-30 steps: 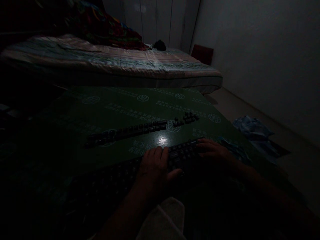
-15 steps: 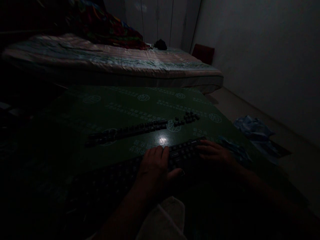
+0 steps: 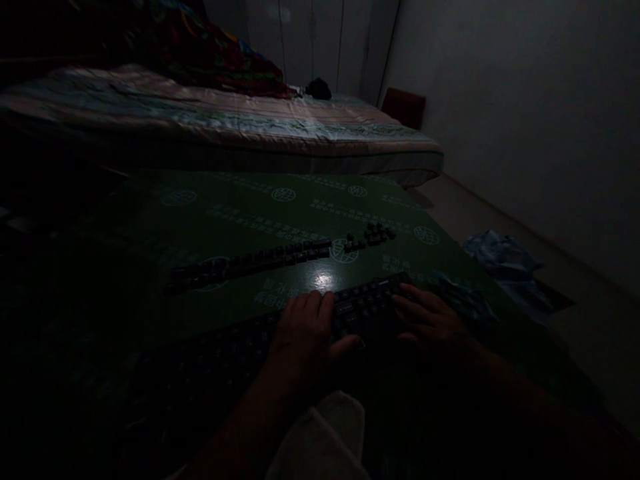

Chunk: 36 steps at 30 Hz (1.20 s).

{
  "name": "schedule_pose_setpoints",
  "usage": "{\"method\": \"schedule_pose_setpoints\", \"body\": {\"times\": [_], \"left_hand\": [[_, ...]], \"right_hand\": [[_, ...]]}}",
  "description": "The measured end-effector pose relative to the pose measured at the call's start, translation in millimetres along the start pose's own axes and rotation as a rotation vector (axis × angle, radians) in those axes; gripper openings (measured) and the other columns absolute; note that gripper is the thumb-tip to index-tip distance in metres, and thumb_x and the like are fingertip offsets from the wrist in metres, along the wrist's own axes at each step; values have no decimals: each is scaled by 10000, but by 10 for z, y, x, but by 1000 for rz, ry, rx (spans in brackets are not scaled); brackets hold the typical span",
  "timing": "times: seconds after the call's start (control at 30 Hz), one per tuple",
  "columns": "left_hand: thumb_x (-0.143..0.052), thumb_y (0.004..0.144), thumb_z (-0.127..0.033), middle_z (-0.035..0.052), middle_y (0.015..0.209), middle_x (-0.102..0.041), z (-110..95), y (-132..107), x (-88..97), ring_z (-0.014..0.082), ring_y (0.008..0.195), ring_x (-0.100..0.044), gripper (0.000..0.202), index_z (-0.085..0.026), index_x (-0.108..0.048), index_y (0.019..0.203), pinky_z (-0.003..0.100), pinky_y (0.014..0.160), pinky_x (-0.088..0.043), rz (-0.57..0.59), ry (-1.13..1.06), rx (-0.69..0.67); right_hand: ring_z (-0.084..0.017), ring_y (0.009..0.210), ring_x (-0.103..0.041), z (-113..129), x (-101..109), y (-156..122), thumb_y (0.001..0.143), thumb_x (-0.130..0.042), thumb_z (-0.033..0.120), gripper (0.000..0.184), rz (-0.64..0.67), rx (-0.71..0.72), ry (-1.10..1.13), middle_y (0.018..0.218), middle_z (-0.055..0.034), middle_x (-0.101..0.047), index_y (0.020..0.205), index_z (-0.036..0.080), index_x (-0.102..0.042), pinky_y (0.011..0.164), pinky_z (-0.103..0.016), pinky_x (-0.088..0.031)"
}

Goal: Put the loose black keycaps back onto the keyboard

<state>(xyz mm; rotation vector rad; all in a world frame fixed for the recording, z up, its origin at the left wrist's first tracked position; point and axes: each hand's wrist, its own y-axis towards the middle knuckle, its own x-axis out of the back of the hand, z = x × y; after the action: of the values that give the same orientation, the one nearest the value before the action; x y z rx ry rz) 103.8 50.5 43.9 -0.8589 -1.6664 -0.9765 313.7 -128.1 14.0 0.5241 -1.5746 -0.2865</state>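
A dark keyboard (image 3: 200,360) lies slantwise on the green tabletop, its near side lost in shadow. Across its middle rests my left hand (image 3: 305,330), fingers bent over the far edge and thumb stretched over the keys, gripping it. My right hand (image 3: 433,317) is at the keyboard's right end, fingers stretched out and the thumb apart; nothing shows in it. Beyond the keyboard, loose black keycaps (image 3: 265,259) lie in two long rows. Several more keycaps (image 3: 377,235) form a scattered group farther right.
A dark crumpled cloth (image 3: 463,297) lies by the table's right edge. Bluish fabric (image 3: 500,250) is on the floor at right. A bed (image 3: 250,127) with patterned bedding stands behind the green table (image 3: 235,190). The room is very dim.
My right hand has shifted slightly down at the keyboard's right end, and its thumb now shows apart from the fingers. The left hand keeps its place on the keyboard. The view has shifted slightly.
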Motion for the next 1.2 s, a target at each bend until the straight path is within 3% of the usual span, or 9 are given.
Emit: {"method": "schedule_pose_setpoints", "body": {"times": [0.2,0.33,0.57,0.73,0.97,1.2], "left_hand": [[-678,769,-479,133,1042,-597,-8,3,13,303,968,-538,525,-106,-550,1115,438,871,-435,20,2,8],[-672,773,-483,133,1056,-596,-11,10,14,304,975,-535,513,-112,-549,1105,433,876,-431,12,8,10],[-664,784,-484,129,1059,-594,-2,1,29,299,978,-537,532,-106,-541,1137,432,882,-426,24,11,2],[-678,777,-475,126,1049,-596,2,5,24,297,978,-536,531,-106,-546,1135,426,877,-430,21,-2,3],[-675,777,-475,131,1047,-595,-11,1,41,303,978,-536,522,-100,-557,1119,435,879,-428,22,-5,4],[-651,787,-496,145,1063,-596,0,5,34,307,981,-537,553,-87,-557,1147,429,878,-425,26,21,3]], "right_hand": [[-317,1247,-501,19,12,29,922,-512,336,341,33,34,-67,1226,-144,-637,1151,110,-627,925,-467,-504],[-320,1304,-435,27,23,-14,904,-535,313,320,56,-37,-58,1297,-132,-591,1161,145,-621,965,-498,-474],[-285,1240,-510,118,-3,-147,896,-514,217,271,-212,-308,-13,1228,-133,-621,1146,206,-619,957,-488,-501],[-251,1105,-601,175,-37,-215,910,-490,256,283,-243,-448,122,1189,-122,-626,1160,229,-621,919,-447,-538],[-229,1010,-652,179,-61,-198,906,-514,351,286,-259,-750,306,1107,-100,-678,1123,210,-637,861,-396,-565],[-257,943,-692,220,-243,-204,851,-590,390,351,-413,-988,461,1071,-102,-713,1135,201,-672,763,-409,-603]]}}
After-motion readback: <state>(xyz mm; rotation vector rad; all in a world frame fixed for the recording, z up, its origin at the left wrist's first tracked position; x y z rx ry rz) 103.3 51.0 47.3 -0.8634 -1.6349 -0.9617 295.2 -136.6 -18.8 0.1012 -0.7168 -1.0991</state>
